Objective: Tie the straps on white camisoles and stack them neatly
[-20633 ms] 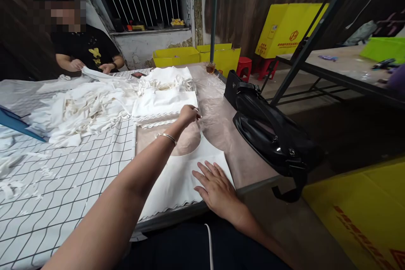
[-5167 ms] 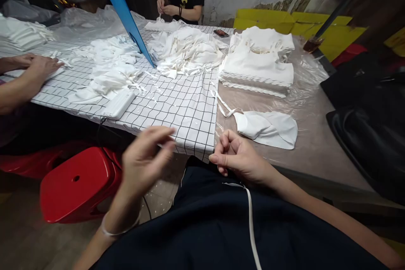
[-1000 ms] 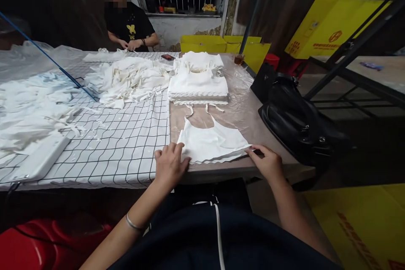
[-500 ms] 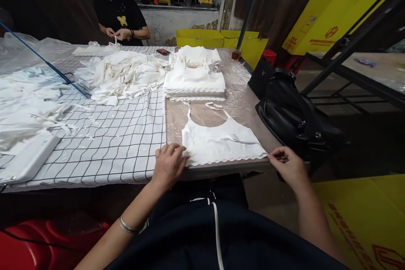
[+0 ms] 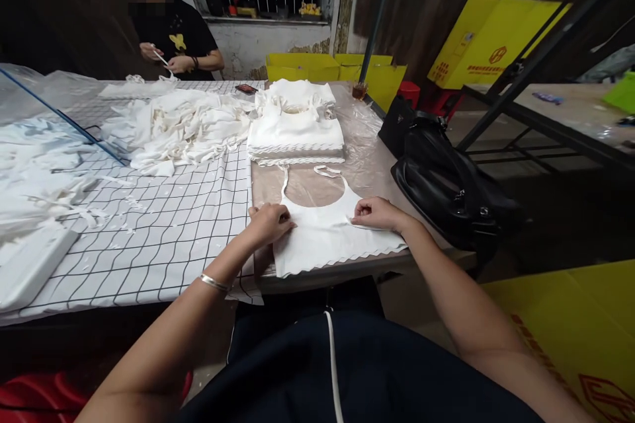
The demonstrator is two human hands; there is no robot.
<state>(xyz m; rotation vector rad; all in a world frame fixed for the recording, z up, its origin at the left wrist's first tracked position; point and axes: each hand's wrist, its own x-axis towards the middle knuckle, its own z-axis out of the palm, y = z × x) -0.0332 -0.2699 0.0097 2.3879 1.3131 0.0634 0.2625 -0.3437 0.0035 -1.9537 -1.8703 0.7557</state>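
Observation:
A white camisole top [image 5: 317, 238] with thin straps and a scalloped hem lies flat at the table's front edge, its hem toward me. My left hand [image 5: 270, 221] is closed at its left side edge, fingertips pinching the cloth below the strap. On the right part of the chest, my right hand [image 5: 380, 213] pinches a fold of the fabric between thumb and fingers. Just beyond the straps sits a neat stack of folded white tops [image 5: 296, 129] with scalloped hems.
Loose white garments [image 5: 183, 122] are heaped on the checked cloth [image 5: 183, 231] to the left. A black bag [image 5: 441, 172] lies along the table's right edge. Across the table, a person [image 5: 173, 46] handles a white strip. Yellow boxes [image 5: 496, 43] stand behind and at right.
Both hands have left the hem corners and moved up the top; the right hand also came inward to the chest. The view has shifted slightly.

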